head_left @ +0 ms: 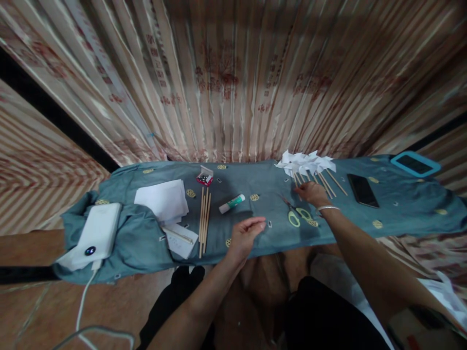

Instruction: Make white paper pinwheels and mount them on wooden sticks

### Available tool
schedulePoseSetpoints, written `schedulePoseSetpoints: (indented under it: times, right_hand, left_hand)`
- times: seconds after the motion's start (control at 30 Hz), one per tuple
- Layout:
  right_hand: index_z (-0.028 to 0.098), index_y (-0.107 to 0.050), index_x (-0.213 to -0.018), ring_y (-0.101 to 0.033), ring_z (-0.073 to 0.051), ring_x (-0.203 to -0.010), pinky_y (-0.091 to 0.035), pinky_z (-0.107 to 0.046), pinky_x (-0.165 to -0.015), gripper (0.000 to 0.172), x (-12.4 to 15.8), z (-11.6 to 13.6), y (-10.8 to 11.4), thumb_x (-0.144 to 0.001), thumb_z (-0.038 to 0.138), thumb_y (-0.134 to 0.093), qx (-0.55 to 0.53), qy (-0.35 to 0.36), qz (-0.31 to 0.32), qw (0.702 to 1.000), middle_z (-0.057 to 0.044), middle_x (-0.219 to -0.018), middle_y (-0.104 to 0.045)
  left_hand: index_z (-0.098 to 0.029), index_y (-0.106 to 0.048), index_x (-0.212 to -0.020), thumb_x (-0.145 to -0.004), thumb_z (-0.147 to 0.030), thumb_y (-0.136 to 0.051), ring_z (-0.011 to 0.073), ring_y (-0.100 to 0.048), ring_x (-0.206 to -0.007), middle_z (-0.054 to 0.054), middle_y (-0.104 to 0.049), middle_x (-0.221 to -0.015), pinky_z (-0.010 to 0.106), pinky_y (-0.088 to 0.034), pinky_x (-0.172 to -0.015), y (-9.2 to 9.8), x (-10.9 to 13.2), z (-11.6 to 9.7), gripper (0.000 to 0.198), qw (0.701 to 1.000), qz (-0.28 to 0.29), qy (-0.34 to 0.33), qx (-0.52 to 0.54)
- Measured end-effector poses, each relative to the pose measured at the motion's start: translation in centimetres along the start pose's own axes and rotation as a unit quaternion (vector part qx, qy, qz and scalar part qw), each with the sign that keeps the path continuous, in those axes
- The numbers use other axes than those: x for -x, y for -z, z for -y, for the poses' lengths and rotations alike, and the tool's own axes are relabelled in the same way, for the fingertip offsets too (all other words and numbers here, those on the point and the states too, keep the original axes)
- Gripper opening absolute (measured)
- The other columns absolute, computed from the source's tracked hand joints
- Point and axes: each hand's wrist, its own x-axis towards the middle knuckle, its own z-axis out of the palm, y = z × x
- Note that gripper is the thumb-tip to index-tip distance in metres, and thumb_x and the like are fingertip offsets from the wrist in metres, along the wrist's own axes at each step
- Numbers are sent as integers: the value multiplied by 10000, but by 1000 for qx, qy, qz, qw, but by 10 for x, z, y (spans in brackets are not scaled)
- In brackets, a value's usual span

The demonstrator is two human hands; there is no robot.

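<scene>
My right hand [314, 193] is closed at the lower end of a wooden stick on the left side of a group of white paper pinwheels [304, 163]. Those pinwheels overlap at the far edge of the cloth, their sticks pointing toward me. Green-handled scissors [294, 218] lie open just left of my right wrist. Over the front of the cloth hovers my left hand [245, 237], fingers stretched out and nothing visible in it. A glue stick [232, 203] rests beyond it, and several bare wooden sticks [204, 221] lie side by side to its left.
Left on the teal cloth [262, 182] are white paper sheets [162, 198], a pen [178, 235] on a note, a small red box [205, 176] and a white power bank [100, 228] with a cable. A black phone [363, 190] and a blue-framed device [415, 164] lie right. Curtains hang behind.
</scene>
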Motion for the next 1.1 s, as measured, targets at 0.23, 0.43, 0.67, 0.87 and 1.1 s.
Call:
schedulePoseSetpoints:
  times: [0.23, 0.43, 0.67, 0.87, 1.1]
  right_hand:
    - [100, -724, -864, -691, -288, -769, -454, -347, -667, 356, 25, 5, 18, -905, 391, -524, 55, -3, -2, 999, -197, -794, -720]
    - [140, -661, -1167, -664, -277, -1028, -485, -363, -870, 371, 88, 67, 5, -952, 310, -411, -8, 131, -17, 991, -167, -1089, -724]
    - [150, -477, -1393, -462, -326, -1319, -413, -520, -1023, 489, 134, 131, -50, -962, 353, -363, -120, 209, -67, 968, -201, -1434, -501]
    - [133, -468, -1388, -437, -339, -1325, -402, -532, -1020, 501, 137, 135, -54, -963, 368, -347, -117, 181, -60, 975, -216, -1406, -515]
    - [153, -460, -1389, -445, -326, -1310, -392, -514, -1029, 490, 139, 142, -47, -962, 364, -344, -101, 166, -61, 979, -190, -1401, -522]
  left_hand:
    - [-202, -794, -773, -579, -308, -826, 153, -608, -663, 44, -730, -710, 271, -470, -667, 2, -2, 2, 224, 1000, -3, 3, 7]
    - [-205, -792, -771, -575, -305, -822, 156, -623, -673, 38, -736, -711, 284, -487, -703, 5, 3, 1, 222, 1000, 3, 3, 10]
    - [-197, -769, -655, -525, -330, -835, 150, -595, -622, 35, -719, -649, 289, -481, -683, 12, 8, 0, 197, 1000, 12, -28, 6]
    - [-186, -668, -476, -516, -480, -837, 107, -475, -485, 7, -581, -472, 268, -397, -560, 23, 26, -27, 342, 1000, 13, -16, -22]
    - [-220, -771, -683, -734, -513, -736, 167, -605, -625, 68, -688, -712, 294, -484, -627, 11, 119, -106, 300, 973, 229, -34, -1]
